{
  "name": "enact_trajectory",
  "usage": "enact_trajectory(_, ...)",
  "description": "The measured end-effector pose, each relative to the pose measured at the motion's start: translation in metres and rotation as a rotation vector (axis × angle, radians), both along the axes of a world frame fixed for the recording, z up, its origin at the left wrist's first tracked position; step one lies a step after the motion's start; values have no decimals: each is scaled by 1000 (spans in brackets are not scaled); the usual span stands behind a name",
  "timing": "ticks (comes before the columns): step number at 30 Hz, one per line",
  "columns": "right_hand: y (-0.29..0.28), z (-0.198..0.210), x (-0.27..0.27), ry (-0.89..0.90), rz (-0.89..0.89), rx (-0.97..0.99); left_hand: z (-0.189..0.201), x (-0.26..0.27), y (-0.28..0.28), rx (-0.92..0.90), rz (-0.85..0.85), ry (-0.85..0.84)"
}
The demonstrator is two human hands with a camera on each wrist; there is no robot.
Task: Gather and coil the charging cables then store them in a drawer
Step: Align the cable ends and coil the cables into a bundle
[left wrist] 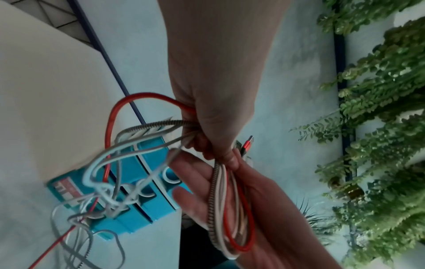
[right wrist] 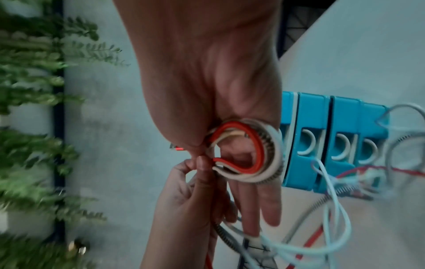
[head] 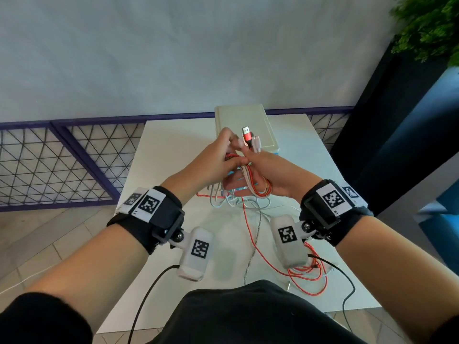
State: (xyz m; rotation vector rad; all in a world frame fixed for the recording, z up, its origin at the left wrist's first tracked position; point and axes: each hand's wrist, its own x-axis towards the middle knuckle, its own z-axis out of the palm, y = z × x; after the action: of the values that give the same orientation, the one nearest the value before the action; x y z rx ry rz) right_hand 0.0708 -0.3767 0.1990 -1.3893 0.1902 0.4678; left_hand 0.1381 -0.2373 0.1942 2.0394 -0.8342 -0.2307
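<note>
Both hands are raised over the white table (head: 171, 155), working one bundle of charging cables. The coil (head: 258, 184) of red, white and braided cable loops round my right hand (head: 250, 157). Its thumb pins the coil (right wrist: 253, 163) and its fingers (right wrist: 264, 203) stay straight. A red USB plug (head: 246, 134) sticks up above the hands. My left hand (head: 229, 145) grips the same strands (left wrist: 161, 125) just beside the coil (left wrist: 232, 209). Loose cable trails down to tangles (head: 308, 271) on the table. The drawer unit (head: 244, 127) stands behind, its blue drawers (left wrist: 142, 174) all closed.
A purple mesh railing (head: 62, 155) runs along the floor behind the table. A dark planter with green plants (head: 427, 26) stands at the right. Black leads (head: 149, 289) hang from the wrist cameras. The table's left half (head: 159, 219) is bare.
</note>
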Motion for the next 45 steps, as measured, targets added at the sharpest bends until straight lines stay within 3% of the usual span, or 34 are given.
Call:
enact_trajectory(4, 2, 2, 0, -122, 9, -236, 1, -6, 4, 43, 75, 16)
enact_trajectory(6, 0, -1, 3, -126, -2, -213, 0, -5, 5, -2, 122, 110)
enact_trajectory(9, -2, -1, 9, -97, -58, -103, 0, -3, 10, -40, 156, 425)
enact_trajectory(12, -8, 3, 14, -144, -156, -62, -2, -6, 23, -50, 29, 798)
enact_trajectory(14, -12, 4, 16, -165, -160, -51, -2, -7, 30, -103, -57, 925)
enact_trajectory(17, -12, 4, 15, -155, -120, -50, 2, -3, 35, -163, -85, 984)
enact_trajectory(23, -9, 4, 14, -120, -2, -19, 9, 3, 37, -277, -43, 933)
enact_trajectory(29, -9, 9, 23, -186, -118, -37, 9, -8, 42, -318, -219, 1146)
enact_trajectory(33, -12, 7, 29, -199, -202, -50, 6, -9, 44, -280, -297, 1103)
enact_trajectory(36, -9, 10, 32, -225, -263, -82, 13, -6, 45, -225, -249, 1049)
enact_trajectory(40, -6, 20, 39, -254, -399, -55, 26, -5, 42, -104, -179, 828)
enact_trajectory(42, -7, 23, 44, -255, -451, -31, 21, 0, 46, 120, -217, 666)
enact_trajectory(45, -21, 29, 51, -209, -589, 63, -7, 5, 65, 677, -288, 504)
